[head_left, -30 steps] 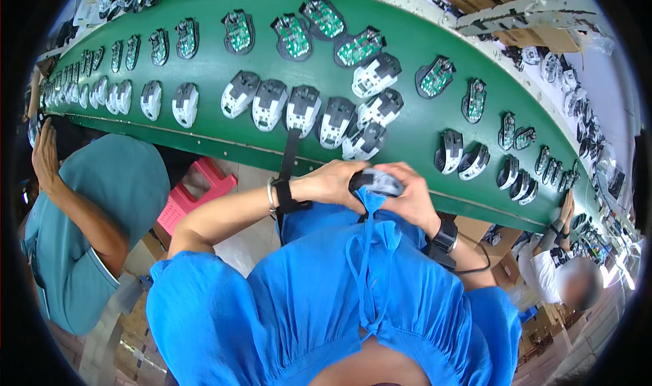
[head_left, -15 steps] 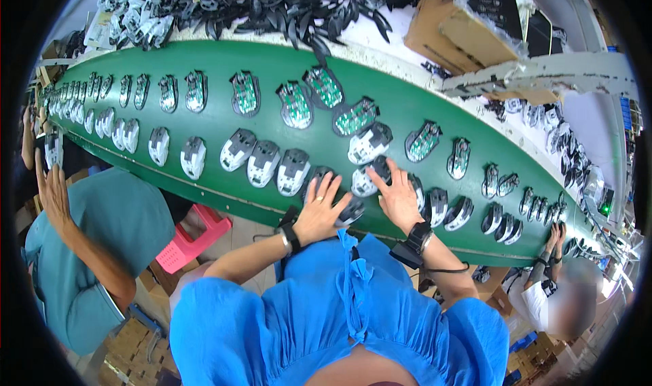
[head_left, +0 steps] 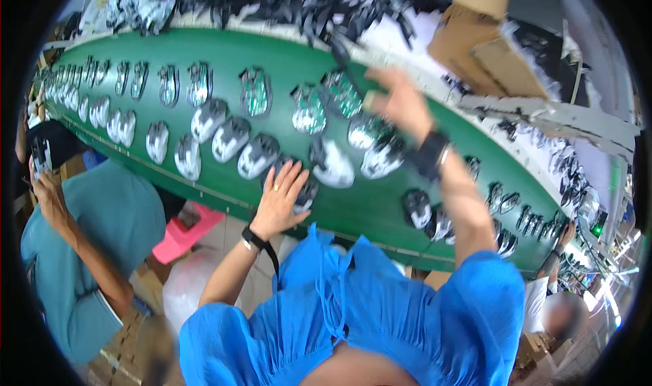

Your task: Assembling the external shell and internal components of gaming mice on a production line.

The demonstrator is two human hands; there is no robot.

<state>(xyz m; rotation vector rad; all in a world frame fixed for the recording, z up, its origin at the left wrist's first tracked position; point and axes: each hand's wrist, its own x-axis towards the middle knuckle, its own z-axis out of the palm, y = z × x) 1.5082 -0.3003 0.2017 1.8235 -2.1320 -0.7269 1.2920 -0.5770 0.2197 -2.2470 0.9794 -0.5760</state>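
My left hand (head_left: 280,196) lies with fingers spread over a dark mouse shell (head_left: 307,194) near the belt's front edge. Up the row to its left are several white-and-black mouse shells (head_left: 231,139). My right hand (head_left: 401,104), smeared by motion, reaches over the far half of the belt; whether anything is in its fingers does not show. Just left of it lies a mouse base with a green circuit board (head_left: 341,92), and another such base (head_left: 309,109) sits beside that one. Below the right hand are a white shell (head_left: 382,157) and a larger white shell (head_left: 333,163).
A green conveyor belt (head_left: 272,53) runs across, carrying more mouse parts both ways. Dark and grey plastic parts (head_left: 272,2) are heaped behind it, next to a cardboard box (head_left: 468,39). A co-worker in teal (head_left: 95,236) sits at left, near a pink stool (head_left: 187,233). Another person is at far right.
My right hand has left the shells near me and swung up to the far side. My left hand has shifted left, onto another shell. The shells at left now stand in a slanting row.
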